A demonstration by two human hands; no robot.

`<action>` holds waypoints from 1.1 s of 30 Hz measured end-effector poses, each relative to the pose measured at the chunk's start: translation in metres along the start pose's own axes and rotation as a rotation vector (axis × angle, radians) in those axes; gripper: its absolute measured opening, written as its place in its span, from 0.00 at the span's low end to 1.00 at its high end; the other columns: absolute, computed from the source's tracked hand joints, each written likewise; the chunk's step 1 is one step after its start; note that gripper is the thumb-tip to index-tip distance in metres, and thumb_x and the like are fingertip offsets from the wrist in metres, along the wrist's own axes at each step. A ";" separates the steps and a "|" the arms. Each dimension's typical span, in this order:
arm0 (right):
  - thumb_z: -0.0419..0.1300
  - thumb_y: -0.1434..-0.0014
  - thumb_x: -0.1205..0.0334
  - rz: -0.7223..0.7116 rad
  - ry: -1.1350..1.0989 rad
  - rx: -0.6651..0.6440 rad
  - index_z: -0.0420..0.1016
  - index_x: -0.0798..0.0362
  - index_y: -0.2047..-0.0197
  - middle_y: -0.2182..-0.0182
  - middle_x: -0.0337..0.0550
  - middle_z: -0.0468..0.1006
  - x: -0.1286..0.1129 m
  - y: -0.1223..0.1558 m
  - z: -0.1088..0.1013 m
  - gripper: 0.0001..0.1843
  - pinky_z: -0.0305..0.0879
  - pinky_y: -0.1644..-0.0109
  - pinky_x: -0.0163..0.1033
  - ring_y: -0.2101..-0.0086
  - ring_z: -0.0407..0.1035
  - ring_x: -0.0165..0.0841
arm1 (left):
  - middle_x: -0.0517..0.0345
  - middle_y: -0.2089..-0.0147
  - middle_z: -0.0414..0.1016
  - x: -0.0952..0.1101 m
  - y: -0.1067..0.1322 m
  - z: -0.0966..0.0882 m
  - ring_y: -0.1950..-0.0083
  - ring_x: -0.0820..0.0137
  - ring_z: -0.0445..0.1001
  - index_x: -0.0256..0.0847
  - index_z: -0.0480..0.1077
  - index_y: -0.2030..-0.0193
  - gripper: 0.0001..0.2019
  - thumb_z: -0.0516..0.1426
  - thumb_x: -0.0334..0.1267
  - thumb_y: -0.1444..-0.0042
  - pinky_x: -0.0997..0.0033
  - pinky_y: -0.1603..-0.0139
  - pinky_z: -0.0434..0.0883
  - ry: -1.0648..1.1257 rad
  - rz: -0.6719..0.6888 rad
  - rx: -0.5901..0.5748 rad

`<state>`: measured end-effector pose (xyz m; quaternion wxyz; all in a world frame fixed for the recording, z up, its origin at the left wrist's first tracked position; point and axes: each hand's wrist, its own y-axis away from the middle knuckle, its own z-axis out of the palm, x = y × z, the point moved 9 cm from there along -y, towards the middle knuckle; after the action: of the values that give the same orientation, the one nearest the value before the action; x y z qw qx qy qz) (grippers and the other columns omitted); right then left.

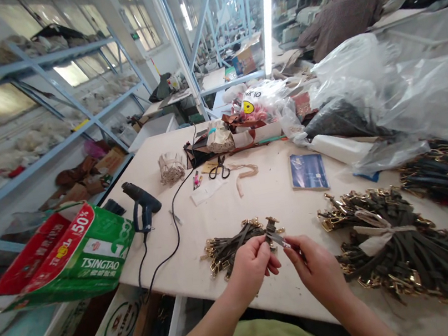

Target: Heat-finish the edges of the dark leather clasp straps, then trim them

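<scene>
Head-worn view, facing down at hands [249,268] [317,266]

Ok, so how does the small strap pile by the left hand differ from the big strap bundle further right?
The pile of dark straps is far smaller than the bundle of dark straps. The bundle is tied around its middle with a pale strip, while the pile shows no tie. The pile lies loosely beside the left hand. Both have gold-coloured metal fittings and lie on the pale tabletop.

My left hand [251,268] and right hand [317,266] pinch one dark strap [277,237] with a metal fitting above the surface [174,287]. A loose bundle of straps [230,250] lies just left; a tied bundle of straps [399,245] lies right of frame centre.
</scene>
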<state>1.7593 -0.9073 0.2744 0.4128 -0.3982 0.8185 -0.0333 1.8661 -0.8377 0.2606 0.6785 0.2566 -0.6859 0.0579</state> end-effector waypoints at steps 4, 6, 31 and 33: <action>0.48 0.42 0.58 -0.022 -0.006 0.003 0.67 0.51 0.62 0.71 0.42 0.73 0.000 0.000 0.000 0.10 0.62 0.67 0.36 0.70 0.67 0.31 | 0.59 0.77 0.70 -0.002 0.000 -0.002 0.79 0.76 0.66 0.35 0.66 0.58 0.15 0.47 0.43 0.45 0.78 0.79 0.61 -0.112 -0.009 -0.001; 0.48 0.42 0.57 -0.014 -0.008 0.001 0.67 0.51 0.61 0.71 0.42 0.73 0.002 0.001 0.001 0.11 0.62 0.68 0.35 0.70 0.67 0.31 | 0.59 0.76 0.71 0.000 -0.001 -0.007 0.77 0.75 0.67 0.37 0.66 0.60 0.14 0.47 0.43 0.45 0.77 0.77 0.61 -0.233 0.019 0.041; 0.47 0.42 0.60 0.119 0.075 -0.037 0.68 0.52 0.64 0.70 0.41 0.72 0.027 0.001 -0.032 0.11 0.53 0.67 0.34 0.69 0.63 0.30 | 0.58 0.74 0.73 0.013 -0.024 0.025 0.74 0.69 0.71 0.40 0.62 0.67 0.08 0.47 0.41 0.45 0.73 0.73 0.61 -0.900 0.138 0.101; 0.50 0.44 0.57 0.245 -0.097 0.009 0.68 0.52 0.62 0.71 0.40 0.71 0.042 0.006 -0.041 0.11 0.54 0.68 0.33 0.71 0.62 0.29 | 0.60 0.76 0.71 0.008 -0.026 0.033 0.76 0.71 0.70 0.40 0.60 0.68 0.10 0.48 0.45 0.46 0.72 0.73 0.63 -0.689 0.120 0.035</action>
<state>1.7124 -0.9432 0.2718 0.4546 -0.2944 0.8400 0.0332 1.8476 -0.8762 0.2590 0.3980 0.2319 -0.8874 0.0197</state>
